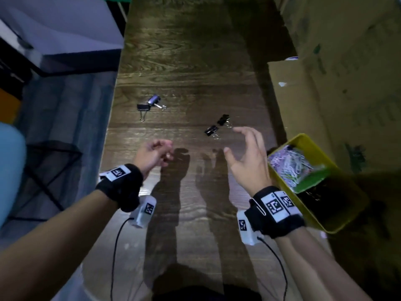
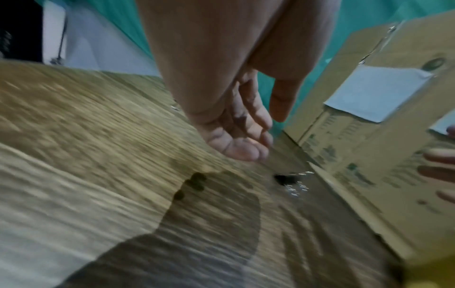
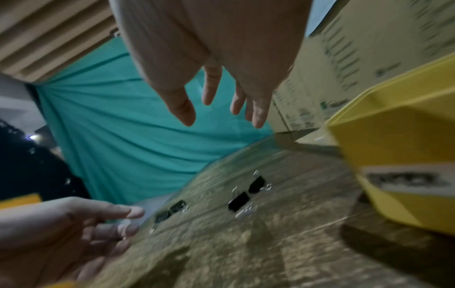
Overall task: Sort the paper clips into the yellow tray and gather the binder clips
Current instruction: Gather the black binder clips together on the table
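Two black binder clips [image 1: 217,126] lie side by side on the wooden table [image 1: 186,61], just beyond my right hand [image 1: 233,141]. That hand hovers open above the table with its fingers spread and nothing in it. Another pair of binder clips [image 1: 149,105], one black and one purplish, lies farther left. My left hand [image 1: 167,152] hangs over the table with loosely curled fingers and holds nothing. The yellow tray [image 1: 303,142] stands at the right edge with a heap of coloured paper clips [image 1: 290,164] inside. The right wrist view shows both clip pairs [image 3: 246,194] [image 3: 169,211] and the tray [image 3: 393,136].
Cardboard boxes [image 1: 347,72] line the table's right side, right behind the tray. The table's left edge drops to the floor, where a black wire rack [image 1: 54,166] stands. A teal cloth [image 3: 123,117] hangs beyond the far end.
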`<state>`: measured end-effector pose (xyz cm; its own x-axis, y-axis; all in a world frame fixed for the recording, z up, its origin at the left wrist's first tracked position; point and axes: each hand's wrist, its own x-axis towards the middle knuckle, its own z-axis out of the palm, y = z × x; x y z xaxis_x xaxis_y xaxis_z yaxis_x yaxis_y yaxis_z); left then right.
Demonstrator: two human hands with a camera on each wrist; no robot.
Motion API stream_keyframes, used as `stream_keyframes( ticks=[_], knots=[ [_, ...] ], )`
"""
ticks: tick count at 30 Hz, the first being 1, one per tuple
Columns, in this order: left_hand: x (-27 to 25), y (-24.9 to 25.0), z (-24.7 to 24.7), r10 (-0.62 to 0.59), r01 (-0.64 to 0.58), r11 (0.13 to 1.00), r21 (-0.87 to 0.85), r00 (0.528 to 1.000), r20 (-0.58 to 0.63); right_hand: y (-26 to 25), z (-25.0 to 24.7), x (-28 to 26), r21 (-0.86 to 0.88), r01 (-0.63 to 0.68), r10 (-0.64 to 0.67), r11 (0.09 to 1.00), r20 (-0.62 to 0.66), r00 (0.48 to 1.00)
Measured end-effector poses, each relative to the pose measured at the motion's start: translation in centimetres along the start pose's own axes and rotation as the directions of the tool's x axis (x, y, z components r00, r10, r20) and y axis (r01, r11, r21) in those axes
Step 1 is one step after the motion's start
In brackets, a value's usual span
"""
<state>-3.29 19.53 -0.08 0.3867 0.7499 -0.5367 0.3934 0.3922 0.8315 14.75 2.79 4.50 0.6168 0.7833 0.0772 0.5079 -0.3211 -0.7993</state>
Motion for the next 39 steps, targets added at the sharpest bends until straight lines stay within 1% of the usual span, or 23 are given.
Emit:
stream_keyframes(
  ticks=[2,3,4,6,8,11,13,15,17,19,22,24,27,29,31,32,33,34,35,36,37,38,39],
  knots=[
    [2.3,-1.0,-2.8,0.108,-0.100,0.993,0.061,0.983,-0.148,0.0,2.9,1.8,-0.022,-0.019,0.021,1.000,0.100,0.995],
    [3.4,-1.4,-3.9,0.173,-0.149,0.980,0.129,0.965,-0.199,0.2,4.3,2.9,-0.059,-0.034,0.042,0.998,0.143,0.989],
    [4.6,-1.5,-4.9,0.229,-0.180,0.958,0.223,0.948,-0.221,0.6,5.7,4.1,-0.123,-0.046,0.067,0.991,0.172,0.983],
    [6.9,-1.1,-6.1,0.323,-0.207,0.873,0.442,0.924,-0.205,1.3,8.0,6.8,-0.296,-0.058,0.124,0.953,0.210,0.970],
    [9.4,-0.2,-6.5,0.386,-0.214,0.755,0.620,0.909,-0.156,2.3,9.8,9.2,-0.437,-0.070,0.192,0.897,0.242,0.951],
    [13.4,1.5,-5.6,0.370,-0.164,0.618,0.769,0.923,-0.101,4.0,11.7,12.0,-0.610,-0.054,0.297,0.790,0.304,0.905],
    [15.6,2.1,-4.4,0.307,-0.110,0.581,0.807,0.947,-0.091,4.8,12.4,13.3,-0.678,-0.010,0.330,0.735,0.344,0.879],
    [17.3,2.4,-3.1,0.261,-0.079,0.522,0.849,0.963,-0.072,5.1,13.0,14.2,-0.680,0.023,0.312,0.733,0.366,0.877],
    [18.1,2.4,-1.4,0.272,-0.101,0.419,0.902,0.962,-0.018,5.5,13.1,14.6,-0.644,0.007,0.261,0.765,0.320,0.911],
    [18.0,2.0,0.3,0.325,-0.160,0.349,0.923,0.945,0.041,5.8,13.0,14.4,-0.600,-0.015,0.214,0.800,0.261,0.941],
    [16.2,1.4,2.6,0.403,-0.193,0.293,0.936,0.913,0.062,5.7,13.1,13.2,-0.632,0.045,0.179,0.774,0.287,0.941],
    [14.4,0.9,3.5,0.403,-0.210,0.241,0.947,0.910,0.099,5.2,13.1,11.9,-0.656,0.082,0.161,0.750,0.301,0.940],
    [11.7,0.0,4.0,0.374,-0.243,0.197,0.950,0.914,0.156,4.6,12.6,10.1,-0.618,0.069,0.143,0.783,0.288,0.947],
    [10.1,-1.2,4.1,0.326,-0.265,0.207,0.942,0.926,0.189,4.4,12.0,8.8,-0.571,0.031,0.179,0.821,0.308,0.934],
    [8.2,-2.2,4.3,0.265,-0.304,0.218,0.927,0.933,0.243,4.3,11.2,7.1,-0.457,-0.088,0.240,0.885,0.287,0.927],
    [7.3,-2.7,4.3,0.241,-0.331,0.213,0.919,0.930,0.278,4.4,10.7,6.1,-0.354,-0.194,0.289,0.915,0.240,0.927],
    [6.2,-3.1,4.4,0.221,-0.348,0.216,0.912,0.927,0.302,4.5,10.2,5.1,-0.219,-0.328,0.370,0.919,0.191,0.909],
    [5.4,-3.6,4.3,0.221,-0.367,0.239,0.899,0.922,0.317,4.4,9.6,4.1,-0.056,-0.462,0.464,0.885,0.162,0.871],
    [4.5,-4.0,4.3,0.222,-0.371,0.315,0.873,0.924,0.312,4.3,8.7,3.1,0.112,-0.574,0.555,0.811,0.160,0.816],
    [3.7,-4.3,4.4,0.234,-0.367,0.430,0.825,0.928,0.291,4.0,7.7,2.0,0.252,-0.639,0.612,0.727,0.183,0.769],
    [2.7,-4.4,4.6,0.223,-0.329,0.569,0.754,0.944,0.243,3.8,6.5,1.0,0.349,-0.665,0.629,0.661,0.225,0.744],
    [1.8,-4.2,4.9,0.191,-0.273,0.719,0.639,0.962,0.197,3.5,5.3,0.0,0.419,-0.670,0.620,0.612,0.271,0.736],
    [0.6,-3.8,5.3,0.098,-0.165,0.862,0.480,0.982,0.162,3.3,4.0,-0.9,0.485,-0.660,0.596,0.575,0.304,0.743]
  ],
)
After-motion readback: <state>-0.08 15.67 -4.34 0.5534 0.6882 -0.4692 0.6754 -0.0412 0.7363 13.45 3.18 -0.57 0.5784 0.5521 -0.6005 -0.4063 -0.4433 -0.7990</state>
